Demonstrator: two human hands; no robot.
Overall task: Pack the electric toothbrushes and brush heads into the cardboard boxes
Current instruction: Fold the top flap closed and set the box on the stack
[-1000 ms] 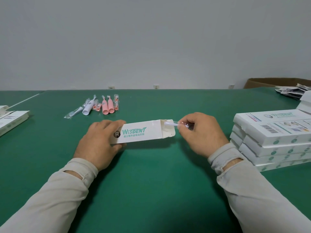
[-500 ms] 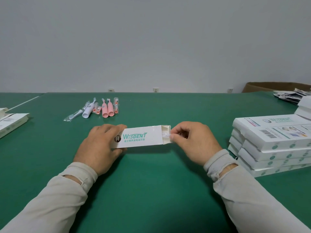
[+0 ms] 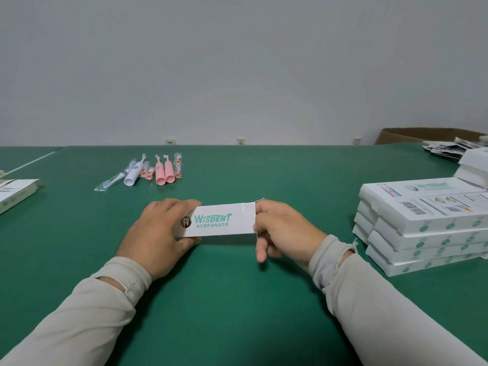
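— So where is the box sitting right now?

— Right between my two hands, low over the green worktop (image 3: 237,299). The white cardboard box (image 3: 224,220) lies lengthwise, its printed face with the green lettering turned up towards me. My left hand (image 3: 158,231) has the left end: the fingers (image 3: 182,206) are curled over the far edge and my thumb is tucked under the near edge, so that end is clamped.

— And the right?

— My right hand (image 3: 285,231) is bunched against the box's right end, fingers curled in and pressed together on the cardboard there. One finger hangs down below the box, pointing at the worktop. Whether the flap is tucked in I cannot tell; my knuckles cover it.

— What about the rest of the stock?

— Well apart from my hands. The loose toothbrushes (image 3: 161,171), pink and white with wrapped brush heads (image 3: 111,180) beside them, lie further back on the left. A stack of boxes (image 3: 422,225) stands at my right, and another box (image 3: 15,191) at the far left edge
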